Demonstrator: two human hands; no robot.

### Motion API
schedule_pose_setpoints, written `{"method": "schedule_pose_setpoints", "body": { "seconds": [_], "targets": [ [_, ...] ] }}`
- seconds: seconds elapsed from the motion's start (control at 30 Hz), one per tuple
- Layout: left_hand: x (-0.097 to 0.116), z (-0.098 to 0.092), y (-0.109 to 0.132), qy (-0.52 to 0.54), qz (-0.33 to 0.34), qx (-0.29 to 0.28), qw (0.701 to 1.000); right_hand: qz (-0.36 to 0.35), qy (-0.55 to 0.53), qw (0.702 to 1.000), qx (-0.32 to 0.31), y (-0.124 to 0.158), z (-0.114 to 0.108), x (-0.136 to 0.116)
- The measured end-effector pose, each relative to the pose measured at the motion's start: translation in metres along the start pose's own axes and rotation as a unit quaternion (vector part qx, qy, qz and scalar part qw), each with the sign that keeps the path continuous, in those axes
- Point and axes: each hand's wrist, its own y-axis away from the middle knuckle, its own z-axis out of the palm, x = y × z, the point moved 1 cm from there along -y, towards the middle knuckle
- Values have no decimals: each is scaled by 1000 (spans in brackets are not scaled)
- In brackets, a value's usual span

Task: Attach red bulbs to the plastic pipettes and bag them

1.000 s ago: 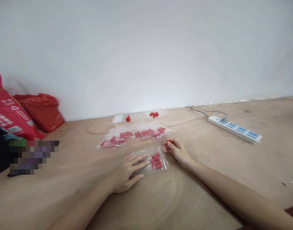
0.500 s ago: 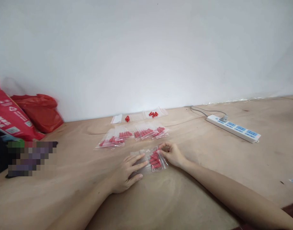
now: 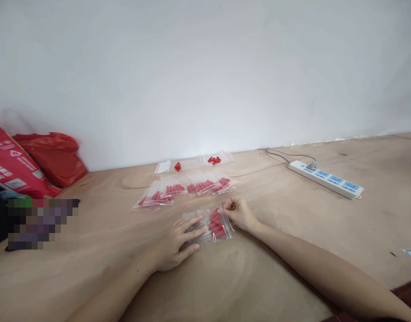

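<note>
A clear zip-lock bag (image 3: 222,230) with several red cylindrical pieces inside lies on the wooden table between my hands. My left hand (image 3: 180,243) rests flat on the bag's left part, fingers spread. At the bag's right zip edge, the thumb and fingers of my right hand (image 3: 239,214) are pinched on its upper corner. Beyond them, overlapping filled zip-lock bags (image 3: 172,190) are laid out in a row, each showing red pieces. Farther back, a small group of loose red pieces (image 3: 214,159) lies on another clear bag.
A white power strip (image 3: 326,179) with a grey plug and cable lies at the right. Red plastic bags (image 3: 54,156) stand at the far left, near a blurred-out dark object (image 3: 44,226). Behind the table rises a white wall (image 3: 205,76).
Almost nothing differs. The whole view has shifted very slightly, while both hands keep their places on the bag.
</note>
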Motion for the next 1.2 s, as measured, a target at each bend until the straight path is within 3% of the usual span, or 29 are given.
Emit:
{"method": "schedule_pose_setpoints", "body": {
  "seconds": [0.07,0.13,0.23,0.3,0.37,0.5,0.63,0.7,0.77,0.87,1.0,1.1,1.2],
  "targets": [
    [0,0,0,2,2,1,1000,-33,-7,999,-9,1,-2,-2],
    [1,0,0,6,4,5,1000,-40,-15,997,-64,2,-5,-5],
    [0,0,0,10,4,10,1000,6,-15,985,-173,0,-10,-7],
    [0,1,0,9,3,7,1000,33,-12,977,-211,-2,-11,-5],
    [-1,1,1,7,1,2,1000,26,-4,979,-201,-4,-11,-3],
    [1,-1,0,6,-1,-5,1000,-35,25,991,-124,-3,-6,-1],
    [2,0,-1,-16,9,-1,1000,-35,45,994,-98,-2,-5,0],
    [0,1,-1,-47,1,32,998,-38,44,992,-108,-1,-8,0],
    [-7,2,-1,-84,-37,106,990,-52,50,992,-101,0,-13,0],
    [-20,3,0,-103,-107,209,967,-77,123,989,-22,5,-19,-2],
    [-22,3,0,-59,-118,221,966,-71,262,960,67,17,-18,-8],
    [-9,6,-1,-27,-86,205,975,-66,318,945,40,25,-11,-13],
    [3,13,-1,-11,-55,194,979,-95,295,948,-66,30,-7,-17]
  ]
}}
